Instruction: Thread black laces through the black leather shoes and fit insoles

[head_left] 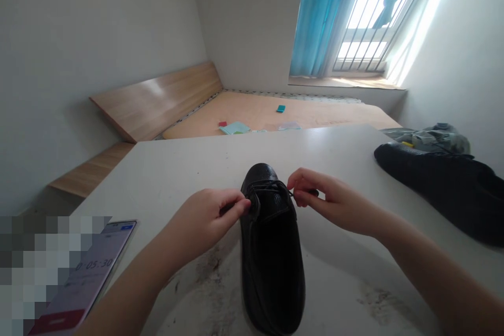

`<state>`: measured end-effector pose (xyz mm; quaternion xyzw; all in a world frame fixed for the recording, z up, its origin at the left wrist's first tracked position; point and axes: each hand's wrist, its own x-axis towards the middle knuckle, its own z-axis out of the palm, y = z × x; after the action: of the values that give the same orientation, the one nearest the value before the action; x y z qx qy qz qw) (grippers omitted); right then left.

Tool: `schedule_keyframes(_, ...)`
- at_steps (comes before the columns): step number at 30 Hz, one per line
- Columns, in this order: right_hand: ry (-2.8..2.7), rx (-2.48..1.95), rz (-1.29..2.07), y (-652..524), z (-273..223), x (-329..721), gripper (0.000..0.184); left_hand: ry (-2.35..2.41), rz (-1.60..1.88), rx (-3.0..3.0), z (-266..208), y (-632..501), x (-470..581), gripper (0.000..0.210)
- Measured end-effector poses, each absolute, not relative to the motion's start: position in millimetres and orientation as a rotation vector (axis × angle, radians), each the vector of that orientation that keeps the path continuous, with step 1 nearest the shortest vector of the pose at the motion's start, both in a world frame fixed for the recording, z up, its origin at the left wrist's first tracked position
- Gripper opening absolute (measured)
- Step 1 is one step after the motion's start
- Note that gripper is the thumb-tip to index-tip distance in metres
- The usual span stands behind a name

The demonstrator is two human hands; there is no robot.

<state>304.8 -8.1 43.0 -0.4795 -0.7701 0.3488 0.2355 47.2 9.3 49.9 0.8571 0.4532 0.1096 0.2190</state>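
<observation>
A black leather lace-up shoe (301, 273) stands on the white table with its toe pointing away from me. Thin black laces cross over its upper part. My left hand (214, 212) is closed at the shoe's left side, thumb and finger pinching the edge of the eyelet flap. On the right side, my right hand (318, 194) pinches a black shoelace (291, 193) that runs out from the shoe's eyelets. The lace's far end is partly hidden in my fingers.
Another black shoe (429, 184) lies at the table's right, beside a grey-green cloth (441, 139). A phone (98, 262) showing a timer rests at the left edge of the white table (177, 163). Beyond is a bed (323, 110) with small packets on it.
</observation>
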Motion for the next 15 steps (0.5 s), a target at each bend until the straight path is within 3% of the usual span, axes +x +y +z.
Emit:
schedule_keyframes(11, -2.037, -1.202, 1.182, -9, 39, 304, 0.008, 1.363, 0.121, 2.701, 41, 5, 51, 0.031)
schedule_keyframes(15, -2.041, -1.176, 1.244, -8, 38, 307, 0.017, 1.354, 0.163, 2.761, 38, 4, 51, 0.031)
